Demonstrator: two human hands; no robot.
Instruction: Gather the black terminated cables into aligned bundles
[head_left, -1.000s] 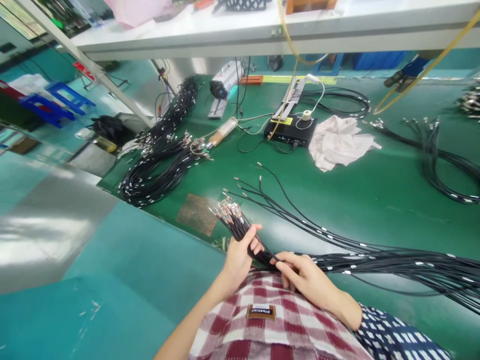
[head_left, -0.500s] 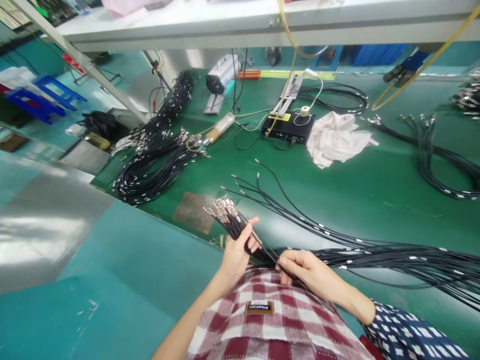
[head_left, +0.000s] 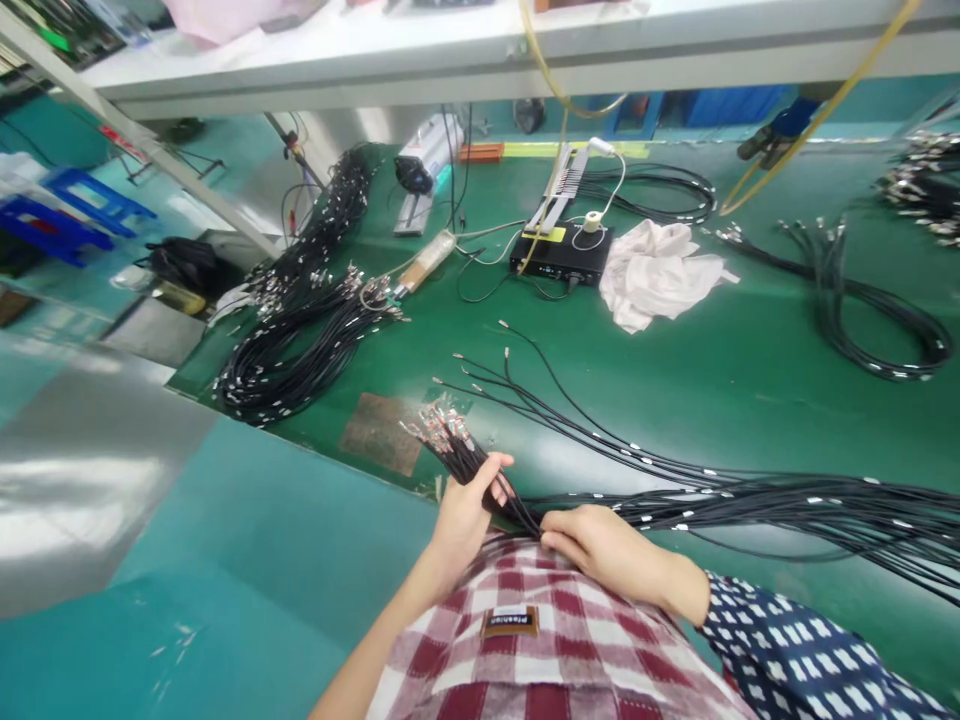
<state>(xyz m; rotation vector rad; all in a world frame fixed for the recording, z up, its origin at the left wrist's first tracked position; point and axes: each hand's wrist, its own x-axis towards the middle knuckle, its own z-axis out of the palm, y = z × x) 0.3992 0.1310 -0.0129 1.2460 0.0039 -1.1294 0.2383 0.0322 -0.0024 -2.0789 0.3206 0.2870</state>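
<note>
A bunch of thin black cables (head_left: 459, 458) with small metal connector ends runs through my left hand (head_left: 466, 508), whose fingers are wrapped round it. The connector ends fan out above that hand, pointing up and left. Just to the right, my right hand (head_left: 611, 545) is closed on cables of the same bunch, thumb and forefinger pressed together near the apron (head_left: 517, 665). Its other fingers are hidden beneath it. From behind my hands, a long spread of black cables (head_left: 750, 505) with white labels stretches right across the green table (head_left: 720, 400). A few loose ends lie apart.
At the left lie coiled black cables (head_left: 292, 360). A black box (head_left: 562, 258) with wires and a white cloth (head_left: 660, 275) sit farther back. More cable loops (head_left: 847, 330) rest at the right. Above the table's back runs a white shelf (head_left: 420, 62), with a yellow hose (head_left: 817, 110) hanging down.
My right hand has come slightly closer to my left and its fingers have turned under. The cable strands between the hands now lie closer together. The whole view has shifted a little.
</note>
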